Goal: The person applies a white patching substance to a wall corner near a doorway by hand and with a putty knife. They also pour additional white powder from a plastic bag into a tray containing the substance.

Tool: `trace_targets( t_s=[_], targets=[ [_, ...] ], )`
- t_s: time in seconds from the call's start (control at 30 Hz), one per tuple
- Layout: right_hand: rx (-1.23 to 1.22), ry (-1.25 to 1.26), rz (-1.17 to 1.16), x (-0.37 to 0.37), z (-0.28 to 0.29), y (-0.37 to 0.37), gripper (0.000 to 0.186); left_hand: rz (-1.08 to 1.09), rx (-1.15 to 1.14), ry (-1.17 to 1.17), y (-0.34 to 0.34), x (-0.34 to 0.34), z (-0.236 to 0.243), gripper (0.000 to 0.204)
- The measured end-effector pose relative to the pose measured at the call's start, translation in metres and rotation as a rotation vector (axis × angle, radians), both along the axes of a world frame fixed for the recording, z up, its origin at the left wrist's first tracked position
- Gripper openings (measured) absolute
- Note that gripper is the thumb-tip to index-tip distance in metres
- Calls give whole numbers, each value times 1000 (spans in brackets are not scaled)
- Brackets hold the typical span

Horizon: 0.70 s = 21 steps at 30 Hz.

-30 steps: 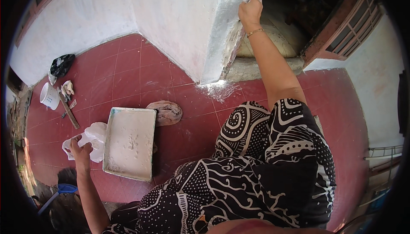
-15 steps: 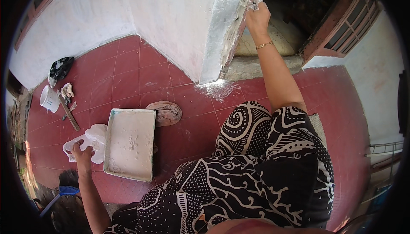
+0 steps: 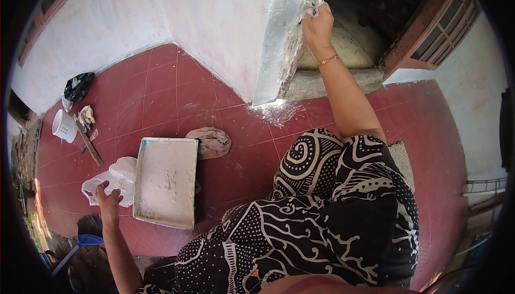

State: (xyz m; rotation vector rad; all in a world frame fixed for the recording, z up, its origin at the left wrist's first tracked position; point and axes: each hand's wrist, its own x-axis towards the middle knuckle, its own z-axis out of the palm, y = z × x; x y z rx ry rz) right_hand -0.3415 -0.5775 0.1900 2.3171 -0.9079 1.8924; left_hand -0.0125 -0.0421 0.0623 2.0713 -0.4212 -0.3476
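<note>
At the rough, plaster-streaked door edge (image 3: 298,47), my right hand (image 3: 318,26) is closed round something whitish that I cannot make out, with a bracelet on the wrist. At the lower left, my left hand (image 3: 109,200) is open, fingers curved and apart, holding nothing. It hovers by a crumpled white plastic bag (image 3: 122,181). Beside that lies a shallow rectangular tray (image 3: 163,168) of pale, lumpy paste. A pinkish rag (image 3: 212,142) sits at the tray's upper right. White powder (image 3: 276,114) is spilled on the red tiles below the door edge.
A white bucket (image 3: 64,126), wooden stick (image 3: 88,144) and black bag (image 3: 79,86) lie on the left. A blue dustpan (image 3: 88,240) is at the lower left. The doorway has a concrete step (image 3: 327,86). A woven mat (image 3: 402,160) shows behind my patterned clothing.
Over the last second my right hand went a little rightward along the door edge, then back left and slightly lower. My left hand barely moved.
</note>
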Motion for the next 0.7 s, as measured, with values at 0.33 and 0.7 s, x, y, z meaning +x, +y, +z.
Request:
trace_targets(
  t_s=[0.33, 0.7],
  targets=[
    [294, 102, -132, -13, -68, -1, 35, -17, -13, 9, -2, 5, -7, 49],
    [199, 25, -195, -2, -17, -21, 31, -83, -14, 58, -10, -4, -7, 51]
  ],
)
